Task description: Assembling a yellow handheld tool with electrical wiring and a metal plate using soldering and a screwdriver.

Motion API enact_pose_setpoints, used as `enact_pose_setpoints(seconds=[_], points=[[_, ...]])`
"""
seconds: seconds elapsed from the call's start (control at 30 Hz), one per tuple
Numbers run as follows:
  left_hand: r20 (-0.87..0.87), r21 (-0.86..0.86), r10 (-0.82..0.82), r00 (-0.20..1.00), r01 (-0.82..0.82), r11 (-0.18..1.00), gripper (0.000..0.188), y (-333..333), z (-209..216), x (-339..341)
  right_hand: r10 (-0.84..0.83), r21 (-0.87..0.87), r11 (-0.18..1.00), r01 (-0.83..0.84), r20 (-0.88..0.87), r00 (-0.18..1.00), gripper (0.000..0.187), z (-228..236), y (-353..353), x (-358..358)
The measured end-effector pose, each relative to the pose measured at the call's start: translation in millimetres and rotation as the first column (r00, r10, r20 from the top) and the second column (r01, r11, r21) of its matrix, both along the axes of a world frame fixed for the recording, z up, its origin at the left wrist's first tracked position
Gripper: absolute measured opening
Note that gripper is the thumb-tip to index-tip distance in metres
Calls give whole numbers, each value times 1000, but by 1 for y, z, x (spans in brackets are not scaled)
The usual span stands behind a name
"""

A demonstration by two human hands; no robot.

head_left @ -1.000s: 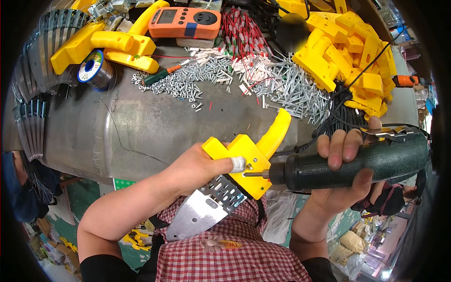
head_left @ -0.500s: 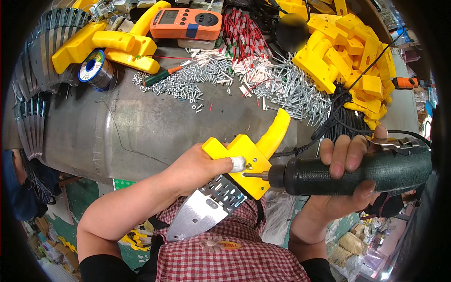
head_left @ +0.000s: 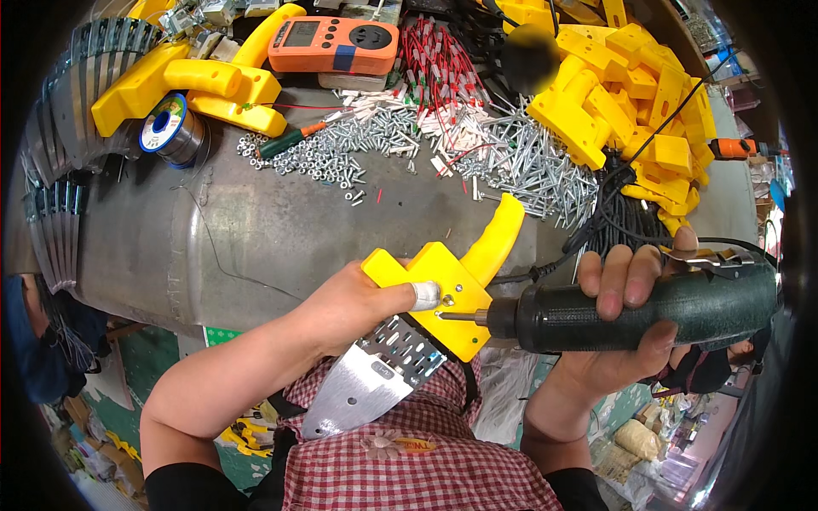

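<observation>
In front of my apron, my left hand (head_left: 356, 300) grips a yellow plastic handle housing (head_left: 467, 281) with a curved grip. White tape wraps the thumb, which presses on the housing's face. From the lower end a slotted metal bracket (head_left: 403, 347) leads to a pointed metal plate (head_left: 351, 400), tilted down to the left. My right hand (head_left: 629, 294) is wrapped around a dark green electric screwdriver (head_left: 554, 319), held level. Its bit points left and meets the housing's face at a screw hole, just below the thumb tip; whether it sits in a screw head is too small to tell.
Piles of screws (head_left: 541, 166), nuts (head_left: 328, 170) and red wires (head_left: 439, 60) lie across the bench. Yellow housings (head_left: 648, 94) heap at the right above black cables (head_left: 630, 209). An orange meter (head_left: 332, 44), a solder spool (head_left: 173, 132) and a green-handled screwdriver (head_left: 290, 140) lie further left.
Both hands keep their holds, and the bit stays at the same place on the housing. The whole view has shifted very slightly.
</observation>
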State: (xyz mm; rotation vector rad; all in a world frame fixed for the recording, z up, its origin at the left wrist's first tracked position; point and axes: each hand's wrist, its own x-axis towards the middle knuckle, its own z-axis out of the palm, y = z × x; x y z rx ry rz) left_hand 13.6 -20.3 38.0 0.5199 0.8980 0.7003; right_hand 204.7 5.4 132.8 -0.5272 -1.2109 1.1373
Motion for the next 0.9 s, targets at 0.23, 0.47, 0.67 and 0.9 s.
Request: enact_pose_setpoints(seconds=[0.23, 0.47, 0.67, 0.9], points=[[2, -20, 2, 1000, -2, 1000, 37, 0, 5, -2, -1, 13, 1000, 1, -25, 1000, 70, 1, 2, -3], [101, -66, 39, 994, -32, 997, 36, -1, 3, -5, -30, -67, 997, 27, -41, 999, 83, -6, 5, 1], [96, -51, 44, 994, -39, 998, 35, -1, 6, -4, 52, 9, 999, -51, -32, 998, 70, -2, 4, -1], [-144, -43, -27, 989, 21, 999, 49, -2, 1, 1, 317, 192, 908, -372, 267, 910, 84, -6, 9, 6]])
